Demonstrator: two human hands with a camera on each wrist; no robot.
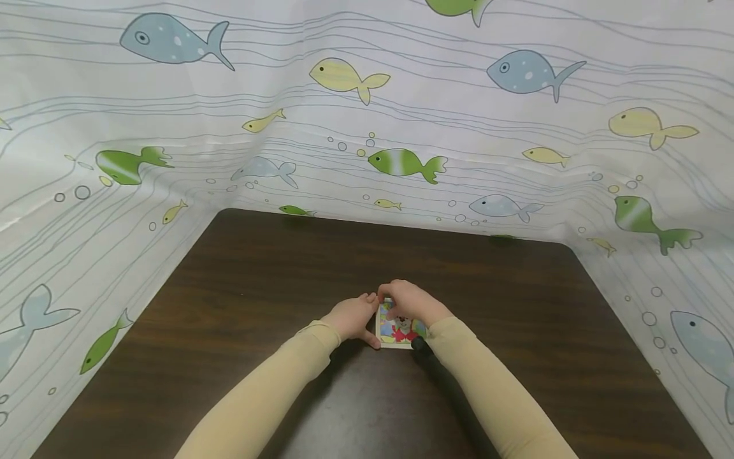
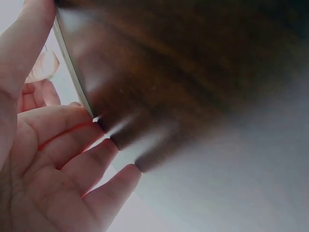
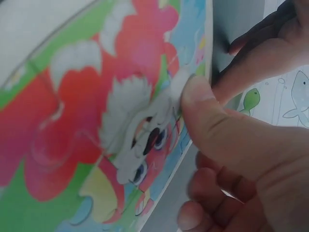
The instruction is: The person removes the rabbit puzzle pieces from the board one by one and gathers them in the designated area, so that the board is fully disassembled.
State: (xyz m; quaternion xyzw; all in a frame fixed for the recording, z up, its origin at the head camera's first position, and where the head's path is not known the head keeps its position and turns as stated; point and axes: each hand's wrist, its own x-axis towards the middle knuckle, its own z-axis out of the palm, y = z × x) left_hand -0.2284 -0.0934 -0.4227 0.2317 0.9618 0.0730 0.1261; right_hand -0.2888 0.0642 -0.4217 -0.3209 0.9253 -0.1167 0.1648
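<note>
A small square picture jigsaw puzzle [image 1: 404,335] with a pale rim lies on the table between both hands. Its print shows a red and white cartoon animal on green and blue, with piece seams visible in the right wrist view. My left hand [image 1: 352,317] rests along the puzzle's left edge, thumb at the near corner and straight fingers toward the far corner. From the right, my right hand [image 1: 414,302] reaches over the puzzle. Its thumb [image 3: 207,104] presses on the printed face, while the other fingers curl at the far edge. The hand hides part of the picture.
The dark wood-grain table [image 1: 287,268] extends around the puzzle. A white sheet with printed fish [image 1: 401,162] hangs along its back and sides. A small black object [image 1: 420,345] sits by the right wrist, over the puzzle's near right corner.
</note>
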